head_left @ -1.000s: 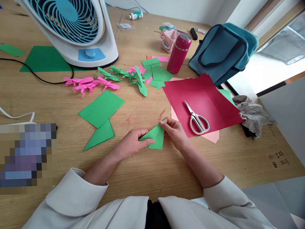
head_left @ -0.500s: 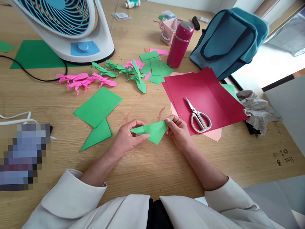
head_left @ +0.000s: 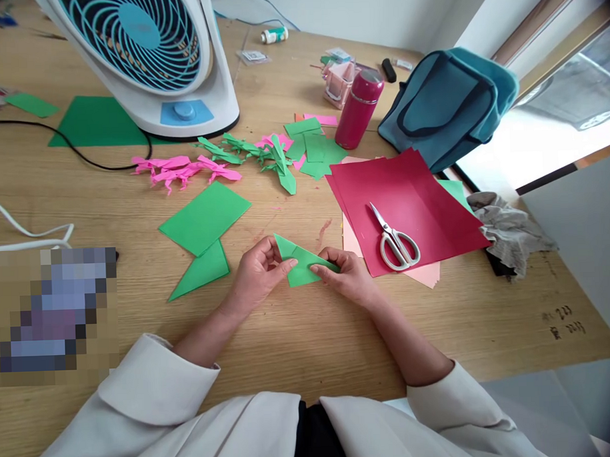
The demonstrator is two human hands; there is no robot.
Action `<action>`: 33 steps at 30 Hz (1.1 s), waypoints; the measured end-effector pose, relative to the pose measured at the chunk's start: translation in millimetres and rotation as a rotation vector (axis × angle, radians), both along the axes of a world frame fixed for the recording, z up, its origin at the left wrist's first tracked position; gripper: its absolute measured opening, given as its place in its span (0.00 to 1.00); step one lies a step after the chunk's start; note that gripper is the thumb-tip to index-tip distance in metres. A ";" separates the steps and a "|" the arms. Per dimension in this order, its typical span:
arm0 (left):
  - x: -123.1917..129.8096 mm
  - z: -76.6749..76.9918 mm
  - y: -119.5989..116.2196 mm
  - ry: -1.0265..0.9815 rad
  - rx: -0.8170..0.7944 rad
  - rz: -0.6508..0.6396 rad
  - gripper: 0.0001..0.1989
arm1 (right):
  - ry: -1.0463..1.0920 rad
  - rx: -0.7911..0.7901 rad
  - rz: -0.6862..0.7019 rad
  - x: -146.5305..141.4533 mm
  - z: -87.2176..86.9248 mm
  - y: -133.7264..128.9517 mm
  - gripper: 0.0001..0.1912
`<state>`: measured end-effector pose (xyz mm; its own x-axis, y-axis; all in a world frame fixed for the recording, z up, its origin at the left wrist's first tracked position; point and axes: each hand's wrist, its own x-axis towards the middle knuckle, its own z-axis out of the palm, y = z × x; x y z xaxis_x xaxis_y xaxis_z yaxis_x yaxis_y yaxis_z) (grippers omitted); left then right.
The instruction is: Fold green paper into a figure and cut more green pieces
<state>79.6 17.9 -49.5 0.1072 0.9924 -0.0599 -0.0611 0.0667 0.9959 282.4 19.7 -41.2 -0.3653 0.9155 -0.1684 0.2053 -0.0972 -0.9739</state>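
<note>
A small folded piece of green paper [head_left: 303,267] is held between both hands, just above the wooden table. My left hand [head_left: 260,269] pinches its left side between thumb and fingers. On the right side, my right hand [head_left: 347,272] grips a corner, thumb on top and fingers behind. Left of my hands lie a green paper rectangle [head_left: 205,217] and a folded green piece [head_left: 202,269] partly under it. Scissors [head_left: 394,239] with white handles rest, blades slightly apart, on dark red paper sheets [head_left: 408,185] to the right.
Folded pink paper figures [head_left: 183,169] and green ones [head_left: 283,169] lie beyond my hands. A fan [head_left: 180,79], a magenta flask [head_left: 359,110] and a teal bag [head_left: 445,110] stand farther back. A crumpled grey cloth [head_left: 510,228] lies at right; a blurred-out object [head_left: 52,310] at left.
The green paper has been turned, its left point now upward and its right end lower. My right hand has shifted slightly left and down along it. The camera view has tilted slightly.
</note>
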 end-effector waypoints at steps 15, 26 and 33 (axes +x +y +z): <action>-4.5 -1.0 -1.8 0.166 -0.026 -0.087 0.13 | -0.008 0.054 -0.015 -8.8 -8.5 -8.9 0.14; -11.3 4.4 -0.4 0.206 0.059 -0.061 0.22 | 0.066 -0.007 0.013 -5.3 -7.4 -7.7 0.19; -8.7 -1.7 0.0 0.133 0.068 -0.045 0.14 | -0.118 0.144 0.096 -6.7 -2.1 -9.3 0.16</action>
